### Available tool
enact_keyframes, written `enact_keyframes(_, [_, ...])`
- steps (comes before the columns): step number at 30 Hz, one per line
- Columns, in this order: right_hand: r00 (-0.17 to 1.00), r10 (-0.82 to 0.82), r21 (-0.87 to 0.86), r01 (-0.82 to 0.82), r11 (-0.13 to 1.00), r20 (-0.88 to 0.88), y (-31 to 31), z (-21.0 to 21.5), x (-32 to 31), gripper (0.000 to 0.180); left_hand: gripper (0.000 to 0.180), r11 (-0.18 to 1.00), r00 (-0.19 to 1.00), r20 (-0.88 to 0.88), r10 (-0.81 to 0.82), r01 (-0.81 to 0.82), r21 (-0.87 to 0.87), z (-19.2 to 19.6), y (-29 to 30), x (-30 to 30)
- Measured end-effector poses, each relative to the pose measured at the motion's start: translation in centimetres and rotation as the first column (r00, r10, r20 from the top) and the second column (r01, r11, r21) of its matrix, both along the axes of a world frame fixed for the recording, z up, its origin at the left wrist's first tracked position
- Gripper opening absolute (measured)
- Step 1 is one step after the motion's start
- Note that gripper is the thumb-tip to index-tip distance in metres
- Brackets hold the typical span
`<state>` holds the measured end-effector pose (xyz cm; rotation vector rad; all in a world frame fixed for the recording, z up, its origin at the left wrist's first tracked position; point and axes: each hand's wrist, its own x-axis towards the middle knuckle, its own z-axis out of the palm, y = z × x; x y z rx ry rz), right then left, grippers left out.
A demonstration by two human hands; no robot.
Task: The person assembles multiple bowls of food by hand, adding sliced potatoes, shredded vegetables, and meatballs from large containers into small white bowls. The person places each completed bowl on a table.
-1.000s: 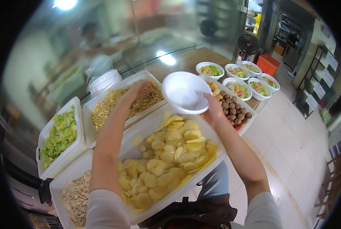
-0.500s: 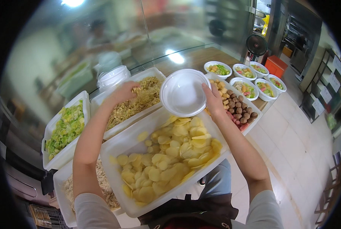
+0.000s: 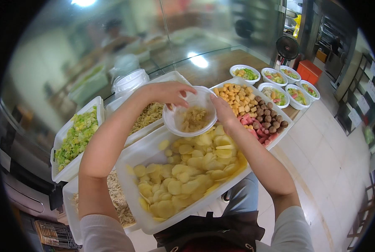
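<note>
My right hand (image 3: 223, 110) is closed on the right rim of a round white plastic bowl (image 3: 170, 122), tipped slightly above a tub of potato slices (image 3: 183, 172). Over the bowl's far left side, my left hand (image 3: 172, 93) is open, its fingers apart and curved downward. A small heap of stringy yellow-brown food (image 3: 194, 119), resembling bean sprouts, lies inside the bowl. More of the same stringy food fills the white tub (image 3: 177, 75) behind, partly hidden by my left forearm.
Chopped cabbage (image 3: 76, 138) fills a left tub; pale shreds (image 3: 119, 201) lie in another below it. At right, one tub holds tofu-like cubes (image 3: 237, 98), brown meatballs (image 3: 269, 115) and pink pieces (image 3: 261, 132). Several filled bowls (image 3: 297, 97) and stacked empty bowls (image 3: 130, 82) stand behind.
My left hand has moved right from the stringy food tub to the bowl, and its fingers have opened. Stringy food now lies in the bowl, which has shifted slightly left and nearer.
</note>
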<state>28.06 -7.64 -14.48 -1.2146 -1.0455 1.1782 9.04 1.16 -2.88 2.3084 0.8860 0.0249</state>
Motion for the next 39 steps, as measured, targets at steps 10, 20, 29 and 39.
enact_keyframes(10, [0.974, -0.217, 0.231, 0.227, 0.946, -0.070, -0.1, 0.0, 1.0, 0.049, 0.023, 0.897, 0.948, -0.118, 0.297, -0.234, 0.374, -12.2, 6.7, -8.5])
enact_keyframes(20, [0.966, -0.257, 0.226, 0.251, 0.941, -0.002, -0.2, 0.0, 1.4, 0.051, 0.017, 0.963, 0.899, 0.389, 0.199, -0.254, 0.094, 1.2, 3.1, -5.0])
enact_keyframes(29, [0.991, -0.076, 0.223, 0.050, 0.974, 0.110, 3.0, -4.2, 3.7, 0.060, 0.029, 0.722, 0.979, 0.189, -0.071, -0.080, 0.687, -5.1, -3.5, -1.9])
enact_keyframes(39, [0.996, -0.042, 0.089, 0.049, 0.995, -0.081, 3.0, -3.5, 2.5, 0.058, 0.018, 0.567, 0.622, 0.144, 0.770, -0.770, 0.294, -2.3, -4.0, -36.6])
